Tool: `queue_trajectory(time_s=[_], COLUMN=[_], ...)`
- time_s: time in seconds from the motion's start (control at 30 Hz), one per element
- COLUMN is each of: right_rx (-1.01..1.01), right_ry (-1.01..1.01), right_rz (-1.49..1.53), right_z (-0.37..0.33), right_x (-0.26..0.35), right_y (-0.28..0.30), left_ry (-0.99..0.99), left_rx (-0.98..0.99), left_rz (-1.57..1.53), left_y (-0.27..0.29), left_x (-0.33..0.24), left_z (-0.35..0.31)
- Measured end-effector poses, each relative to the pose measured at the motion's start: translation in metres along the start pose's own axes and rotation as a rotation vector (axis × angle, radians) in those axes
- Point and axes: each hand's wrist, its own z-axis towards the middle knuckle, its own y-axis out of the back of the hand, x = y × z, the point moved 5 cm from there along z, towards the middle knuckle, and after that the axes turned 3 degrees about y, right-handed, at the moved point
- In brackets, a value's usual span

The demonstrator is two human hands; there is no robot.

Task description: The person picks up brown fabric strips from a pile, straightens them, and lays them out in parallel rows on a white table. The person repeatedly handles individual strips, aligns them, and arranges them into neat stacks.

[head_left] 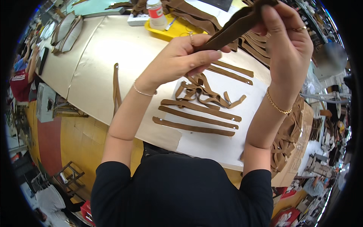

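A brown strip of material [234, 30], folded or layered lengthwise, stretches between my two hands above the far part of the table. My left hand [185, 56] pinches its lower left end between thumb and fingers. Higher up, my right hand [281, 28] grips the other end near the top edge of the view. Below my hands, on a white sheet [189, 142], lie several flat brown strips [198, 116] side by side, with small pale marks at their ends. A tangle of curled brown strips [200, 92] rests just beyond them.
A yellow tray [160, 34] holds a clear bottle with a red label [155, 15] and a pen. Wide brown pieces [193, 15] lie at the back. One strip [116, 87] hangs toward the table's left edge. Brown strips [287, 136] are heaped at right. People [22, 81] work at far left.
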Motion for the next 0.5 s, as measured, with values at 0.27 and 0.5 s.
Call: queue_trajectory(time_s=[0.27, 0.5], right_rx=[-0.228, -0.612], right_ry=[-0.278, -0.563], right_rz=[0.331, 0.192], right_z=[-0.064, -0.177], right_x=[-0.038, -0.123], right_y=[0.097, 0.144], left_ry=[0.428, 0.544], left_rx=[0.173, 0.124], left_rz=[0.136, -0.032], left_y=[0.032, 0.077], left_x=[0.055, 0.131], left_z=[-0.013, -0.008])
